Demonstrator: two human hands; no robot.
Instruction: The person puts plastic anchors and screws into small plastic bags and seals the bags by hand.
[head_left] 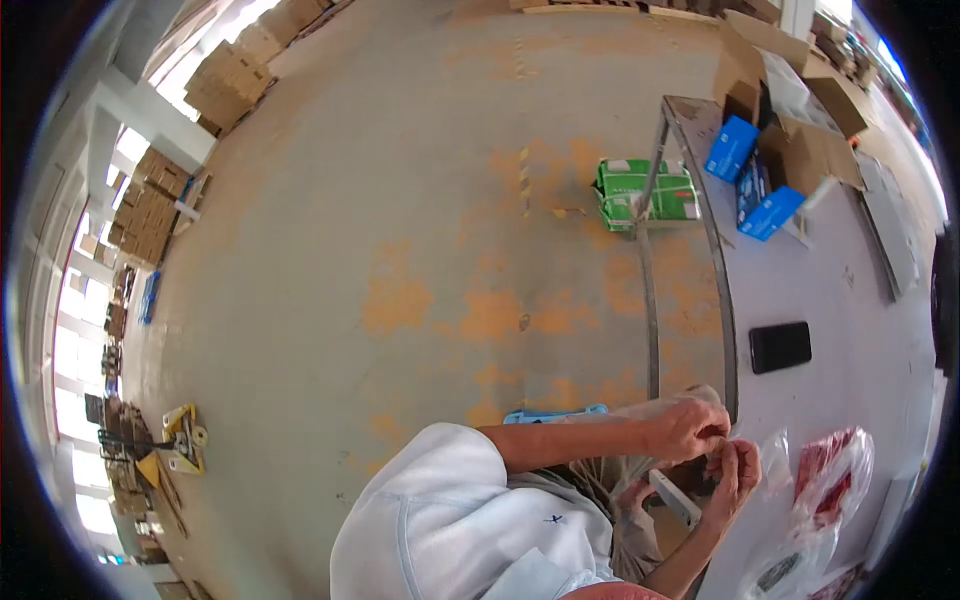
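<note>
My left hand [690, 428] and my right hand [735, 472] meet at the near edge of the table [850, 270], fingers bent and pinched close together. What lies between the fingertips is too small to make out. Just right of my right hand, clear plastic bags [775, 470] lie on the tabletop, one with a red item [825, 475] inside. Farther along the surface rests a black phone [780, 347].
An open cardboard box [800, 130] with blue boxes [770, 212] stands at the table's far end. A green package [645, 192] is on the floor beside the metal table frame [650, 300]. A pallet jack [185, 440] and stacked cartons [228, 85] stand at the left.
</note>
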